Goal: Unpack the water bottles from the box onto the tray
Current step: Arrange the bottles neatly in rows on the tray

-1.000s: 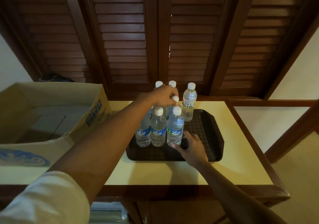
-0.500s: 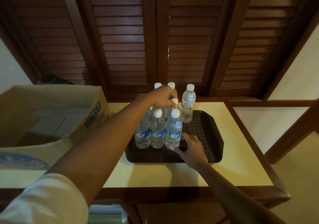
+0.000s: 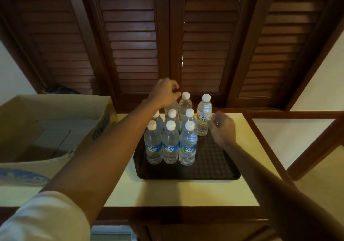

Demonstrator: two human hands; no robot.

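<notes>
- The clear plastic water bottles with white caps and blue labels (image 3: 170, 144) stand upright in tight rows on the left half of the dark brown textured plastic tray (image 3: 214, 160); one bottle with a paler label (image 3: 204, 115) stands just apart at the group's 2 o'clock.
- The left hand (image 3: 164, 93) hovers over the back row at the group's 12 o'clock, fingers loosely curled; a back bottle sits under it, but whether it holds that bottle's cap I cannot tell.
- The right hand (image 3: 222, 127), blurred, hangs just beside the lone bottle, fingers half curled and holding nothing.
- The open brown cardboard box (image 3: 61, 110) at the tray's 9 o'clock shows only its bare floor flaps, so unpacking looks finished and tidying is likely the step in hand.
- To do it well: nudge the lone bottle low on its body toward the group, not at the cap, since tall narrow bottles tip readily and one could topple its neighbours.
- Tray and box rest on a pale yellow tabletop with a dark wooden edge (image 3: 186, 194).
- Dark wooden louvred shutters (image 3: 134, 36) fill the wall at 12 o'clock; pale walls flank them.
</notes>
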